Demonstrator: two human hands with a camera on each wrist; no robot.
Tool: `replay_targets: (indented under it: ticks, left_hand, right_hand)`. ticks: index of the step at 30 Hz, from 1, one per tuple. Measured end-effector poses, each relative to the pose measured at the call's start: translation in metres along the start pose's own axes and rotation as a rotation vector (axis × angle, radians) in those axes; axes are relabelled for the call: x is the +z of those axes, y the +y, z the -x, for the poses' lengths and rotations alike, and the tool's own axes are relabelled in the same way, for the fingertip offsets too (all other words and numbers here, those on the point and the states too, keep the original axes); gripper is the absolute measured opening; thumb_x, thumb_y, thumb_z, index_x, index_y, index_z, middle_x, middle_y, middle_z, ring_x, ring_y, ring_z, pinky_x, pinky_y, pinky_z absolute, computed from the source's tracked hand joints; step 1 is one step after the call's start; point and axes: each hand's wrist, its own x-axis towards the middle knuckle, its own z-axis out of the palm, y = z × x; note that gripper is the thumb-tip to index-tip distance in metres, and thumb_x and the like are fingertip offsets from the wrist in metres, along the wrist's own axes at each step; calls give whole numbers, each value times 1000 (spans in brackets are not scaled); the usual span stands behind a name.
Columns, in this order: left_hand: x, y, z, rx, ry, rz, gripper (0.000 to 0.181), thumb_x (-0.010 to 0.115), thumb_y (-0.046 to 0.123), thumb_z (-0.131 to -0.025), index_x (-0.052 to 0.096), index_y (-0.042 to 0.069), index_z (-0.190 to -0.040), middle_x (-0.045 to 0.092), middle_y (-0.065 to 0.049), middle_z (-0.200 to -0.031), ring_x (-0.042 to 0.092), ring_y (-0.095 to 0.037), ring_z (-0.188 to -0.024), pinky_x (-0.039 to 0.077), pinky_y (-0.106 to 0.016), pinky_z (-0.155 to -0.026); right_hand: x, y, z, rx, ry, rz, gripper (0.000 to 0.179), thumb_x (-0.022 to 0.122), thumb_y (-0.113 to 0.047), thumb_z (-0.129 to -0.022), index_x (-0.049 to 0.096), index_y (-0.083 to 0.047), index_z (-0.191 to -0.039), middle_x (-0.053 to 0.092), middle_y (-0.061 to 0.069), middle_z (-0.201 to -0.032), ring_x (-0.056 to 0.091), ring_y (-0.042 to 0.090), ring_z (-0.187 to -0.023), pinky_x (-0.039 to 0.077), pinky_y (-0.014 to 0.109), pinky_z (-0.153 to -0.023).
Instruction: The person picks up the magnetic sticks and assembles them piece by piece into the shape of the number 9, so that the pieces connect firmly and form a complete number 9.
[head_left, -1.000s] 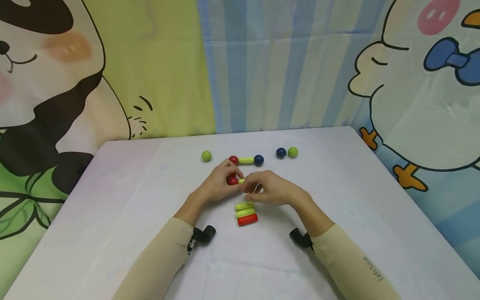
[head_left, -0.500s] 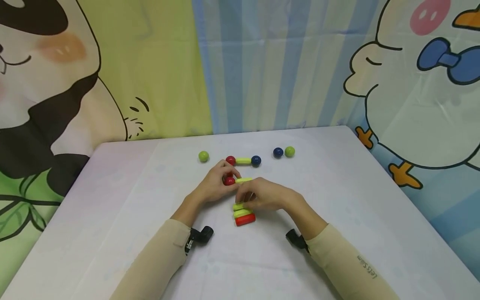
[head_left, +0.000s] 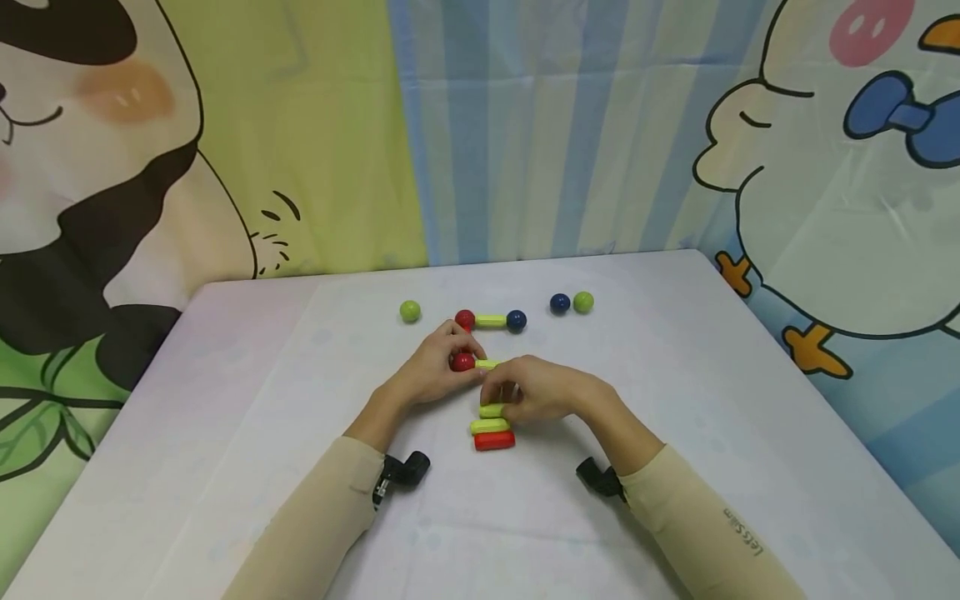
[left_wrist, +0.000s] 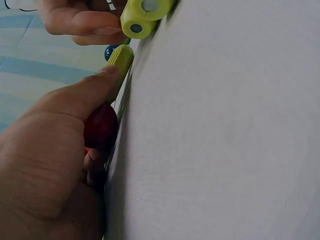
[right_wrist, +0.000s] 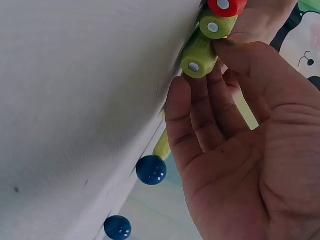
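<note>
My left hand (head_left: 435, 367) grips a red ball (head_left: 462, 362) with a yellow-green rod (head_left: 486, 364) joined to it; in the left wrist view the thumb lies along that rod (left_wrist: 120, 62). Between thumb and fingertips, my right hand (head_left: 540, 388) pinches a second yellow-green rod (right_wrist: 199, 57), which has a silvery disc in its end. Just nearer the front lie another yellow-green rod (head_left: 490, 426) and a red rod (head_left: 494, 441), side by side. Beyond my left fingers, a red ball (head_left: 465, 320) and a dark blue ball (head_left: 516, 322) are joined by a yellow-green rod (head_left: 491, 321).
A loose green ball (head_left: 410, 312) sits at the back left of the white table (head_left: 247, 417). A dark blue ball (head_left: 560, 303) and a green ball (head_left: 583, 302) stand close together at the back right. A cartoon-printed curtain (head_left: 517, 133) hangs behind the table.
My right hand has come down from beside the left hand's rod to the row of rods and taken the farthest one, now a little apart from the others. The left hand keeps its hold.
</note>
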Motion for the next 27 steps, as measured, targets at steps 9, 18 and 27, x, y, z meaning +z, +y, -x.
replay_targets:
  ticks: [9, 18, 27]
  left_hand:
    - [-1, 1, 0, 1, -6, 10, 21, 82, 31, -89, 72, 22, -104, 50, 0, -113, 52, -18, -113, 46, -37, -100]
    - [3, -2, 1, 2, 22, 15, 22, 83, 30, -87, 71, 21, -104, 52, 1, -112, 52, -19, -113, 45, -37, -100]
    - [2, 1, 1, 2, 39, 23, 22, 84, 29, -86, 72, 21, -103, 52, 0, -113, 52, -19, -111, 45, -37, -97]
  right_hand:
    - [-3, 1, 4, 49, -17, 26, 22, 74, -7, -89, 71, -16, -109, 69, -7, -100, 63, 10, -94, 53, 29, -89]
    - [-9, 10, 11, 99, 9, 70, 26, 72, -6, -89, 73, -17, -113, 67, -10, -102, 61, 10, -94, 53, 28, -87]
    - [-14, 14, 17, 102, 25, 36, 27, 72, -6, -89, 72, -17, -114, 67, -9, -101, 61, 11, -94, 52, 28, -87]
